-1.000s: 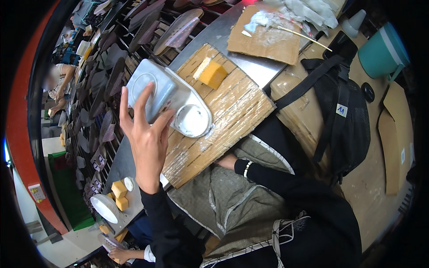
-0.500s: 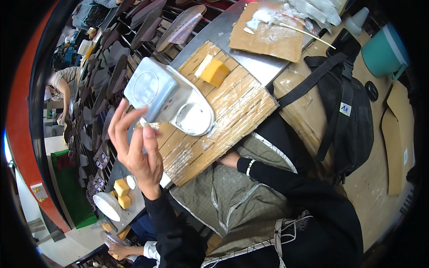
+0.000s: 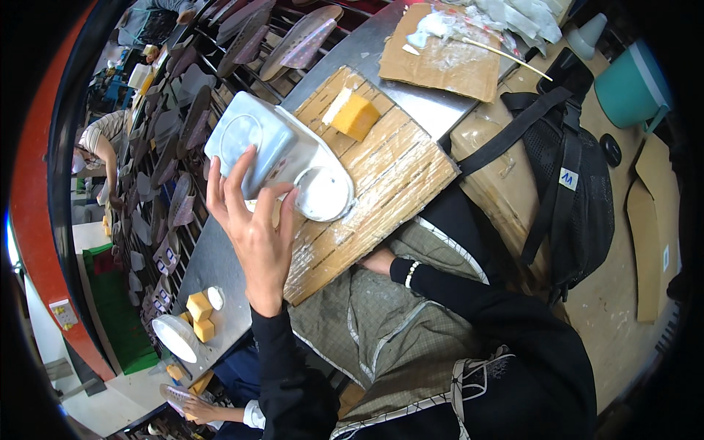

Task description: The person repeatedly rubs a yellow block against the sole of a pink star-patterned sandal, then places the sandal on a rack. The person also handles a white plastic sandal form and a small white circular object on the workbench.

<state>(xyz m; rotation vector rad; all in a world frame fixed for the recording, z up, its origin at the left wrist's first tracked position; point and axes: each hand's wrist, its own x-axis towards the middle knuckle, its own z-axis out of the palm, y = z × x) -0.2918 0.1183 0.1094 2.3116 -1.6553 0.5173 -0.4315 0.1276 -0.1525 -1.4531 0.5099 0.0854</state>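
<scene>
In front of me a wooden board [image 3: 400, 180] with a shiny, film-like surface lies tilted. On it stands a pale blue-white plastic container [image 3: 253, 136], its low rounded end holding white paste [image 3: 323, 192]. My left hand [image 3: 253, 231] is over the board's left part, at the container's near side. Its fingers are apart and curved, with nothing between them; whether the fingertips touch the container I cannot tell. A yellow sponge [image 3: 357, 117] with a white-smeared side sits behind the container. My right hand [image 3: 379, 262] is at the board's near edge, its fingers hidden beneath.
A cardboard piece [image 3: 440, 62] bears white paste and a thin stick [image 3: 506, 55]. At right are a black mesh bag [image 3: 572, 198] and a teal bucket [image 3: 631, 84]. Racks of insole-like pieces [image 3: 301, 44] stand at left. Lower left, another person's hand [image 3: 198, 407] holds a piece.
My left hand has moved right and over the container's near side, its fingers curving more. My right hand stays put. The other person's hand at lower left has shifted slightly.
</scene>
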